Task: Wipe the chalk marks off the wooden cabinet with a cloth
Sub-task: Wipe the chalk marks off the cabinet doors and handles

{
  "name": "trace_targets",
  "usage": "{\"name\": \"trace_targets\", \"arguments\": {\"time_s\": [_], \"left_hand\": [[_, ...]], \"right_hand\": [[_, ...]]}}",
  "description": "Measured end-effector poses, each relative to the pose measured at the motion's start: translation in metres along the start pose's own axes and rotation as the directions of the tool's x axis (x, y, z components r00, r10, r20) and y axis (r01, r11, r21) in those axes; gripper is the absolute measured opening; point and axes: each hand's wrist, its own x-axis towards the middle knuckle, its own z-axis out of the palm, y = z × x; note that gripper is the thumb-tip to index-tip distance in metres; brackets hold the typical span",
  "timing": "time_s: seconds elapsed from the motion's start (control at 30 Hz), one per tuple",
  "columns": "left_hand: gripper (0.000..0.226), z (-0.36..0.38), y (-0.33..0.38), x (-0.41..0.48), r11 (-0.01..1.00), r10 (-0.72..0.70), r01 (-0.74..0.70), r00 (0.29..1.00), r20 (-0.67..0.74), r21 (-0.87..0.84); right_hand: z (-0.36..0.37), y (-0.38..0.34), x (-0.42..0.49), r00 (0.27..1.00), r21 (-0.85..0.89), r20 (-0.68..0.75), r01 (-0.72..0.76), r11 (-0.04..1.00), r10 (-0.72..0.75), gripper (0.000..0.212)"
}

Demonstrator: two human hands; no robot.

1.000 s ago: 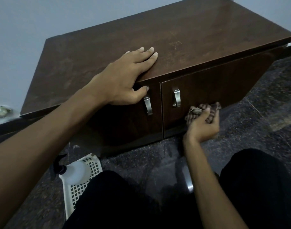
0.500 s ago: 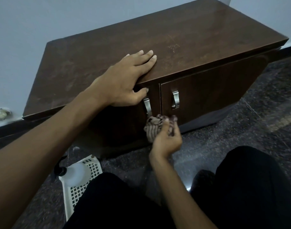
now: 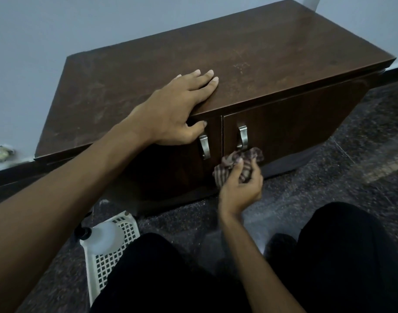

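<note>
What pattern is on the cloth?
Brown and pale stripes, a bit like a check. The cloth shows best in the head view, bunched in the right hand.

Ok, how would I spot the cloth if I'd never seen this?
Find the long dark brown wooden cabinet against the pale wall. Just below the curved silver metal handle of its right door, the right hand grips a crumpled brown-and-cream striped cloth. Nothing else is soft and stripy.

The left forearm (image 3: 76, 184) hides most of the left door (image 3: 184, 172)
</note>
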Motion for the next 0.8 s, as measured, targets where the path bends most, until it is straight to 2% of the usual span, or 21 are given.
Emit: {"name": "trace_targets", "arguments": {"time_s": [0.13,0.27,0.53,0.7,0.8], "left_hand": [[0.086,0.0,-0.001,0.0,1.0,0.001,-0.001,1.0,0.005,0.004],[0.086,0.0,-0.001,0.001,1.0,0.003,-0.003,1.0,0.001,-0.001],[0.088,0.0,-0.002,0.001,1.0,0.001,-0.001,1.0,-0.004,-0.014],[0.09,0.001,-0.004,0.001,1.0,0.0,-0.001,1.0,-0.004,-0.018],[0.09,0.001,-0.005,0.001,1.0,0.003,-0.003,1.0,-0.008,-0.015]], "right_hand": [[-0.001,0.017,-0.012,0.987,-0.001,0.097,-0.126,0.992,0.126,0.021],[0.001,-0.001,-0.007,0.954,0.111,0.113,-0.29,0.95,0.278,0.022],[-0.001,-0.047,-0.015,0.918,0.281,0.209,-0.386,0.879,0.336,0.026],[-0.002,-0.049,-0.019,0.94,0.285,0.196,-0.326,0.901,0.278,0.025],[-0.004,-0.037,-0.024,0.982,0.16,0.162,-0.123,0.979,0.097,0.023]]}}
